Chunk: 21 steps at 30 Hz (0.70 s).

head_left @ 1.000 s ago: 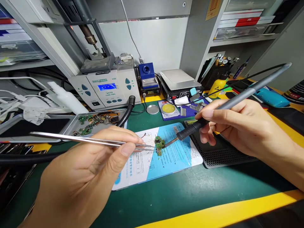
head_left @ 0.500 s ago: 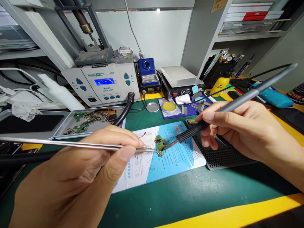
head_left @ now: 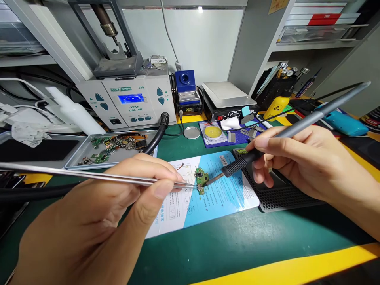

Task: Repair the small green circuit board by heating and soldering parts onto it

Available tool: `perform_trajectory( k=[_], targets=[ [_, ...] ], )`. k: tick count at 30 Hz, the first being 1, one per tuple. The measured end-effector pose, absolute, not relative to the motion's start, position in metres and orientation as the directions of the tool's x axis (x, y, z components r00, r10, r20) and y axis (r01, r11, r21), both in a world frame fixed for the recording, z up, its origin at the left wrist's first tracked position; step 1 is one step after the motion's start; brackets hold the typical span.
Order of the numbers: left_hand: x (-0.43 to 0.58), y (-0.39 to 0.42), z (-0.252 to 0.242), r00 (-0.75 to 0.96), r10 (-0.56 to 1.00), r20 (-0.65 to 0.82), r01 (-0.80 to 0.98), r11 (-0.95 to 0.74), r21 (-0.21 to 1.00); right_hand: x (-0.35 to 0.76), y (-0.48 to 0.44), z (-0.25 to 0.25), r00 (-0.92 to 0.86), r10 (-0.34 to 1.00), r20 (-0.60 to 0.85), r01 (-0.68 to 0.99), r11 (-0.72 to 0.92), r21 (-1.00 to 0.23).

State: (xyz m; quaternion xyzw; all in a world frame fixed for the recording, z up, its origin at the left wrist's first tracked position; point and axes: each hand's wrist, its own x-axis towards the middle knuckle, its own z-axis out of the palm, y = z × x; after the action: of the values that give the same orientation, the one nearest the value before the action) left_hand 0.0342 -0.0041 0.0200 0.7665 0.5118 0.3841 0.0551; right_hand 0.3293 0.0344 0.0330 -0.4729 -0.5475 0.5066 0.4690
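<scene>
A pair of metal tweezers (head_left: 97, 174) is pinched in my left hand (head_left: 97, 221), its tips at the lower left edge of a small green circuit board (head_left: 203, 177). Gripped like a pen in my right hand (head_left: 299, 158) is a grey and black soldering iron (head_left: 305, 122), whose tip meets the right side of that board near the tweezer tips. Whether the iron touches the metal or only hovers is too small to tell. Under the board lies a blue and white printed card (head_left: 225, 202).
Behind the card stand a hot-air station (head_left: 130, 103), a soldering station (head_left: 189, 109) reading 260, and a hot plate (head_left: 228, 99). A tray (head_left: 73, 160) of circuit boards sits left. A yellow flux tin (head_left: 213, 132) is at the back; a black perforated pad (head_left: 285, 200) lies right.
The view has shifted slightly. Both hands keep their holds, with the tweezers and iron still at the board; the tweezers have tilted a little.
</scene>
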Motion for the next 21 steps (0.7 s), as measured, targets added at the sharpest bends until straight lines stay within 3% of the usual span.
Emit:
perform_trajectory(
  k=[11,21],
  targets=[
    [0.0344,0.0007,0.0248,0.232,0.841,0.488,0.780,-0.460,0.423,0.3265,0.0370,0.0335,-0.115,0.993,-0.011,-0.025,-0.014,-1.000],
    [0.0312,-0.0043,0.0228,0.197,0.849,0.490,0.782,-0.438,0.443,0.3246,0.0369,0.0348,-0.112,0.994,-0.010,-0.038,-0.014,-0.999]
  ],
)
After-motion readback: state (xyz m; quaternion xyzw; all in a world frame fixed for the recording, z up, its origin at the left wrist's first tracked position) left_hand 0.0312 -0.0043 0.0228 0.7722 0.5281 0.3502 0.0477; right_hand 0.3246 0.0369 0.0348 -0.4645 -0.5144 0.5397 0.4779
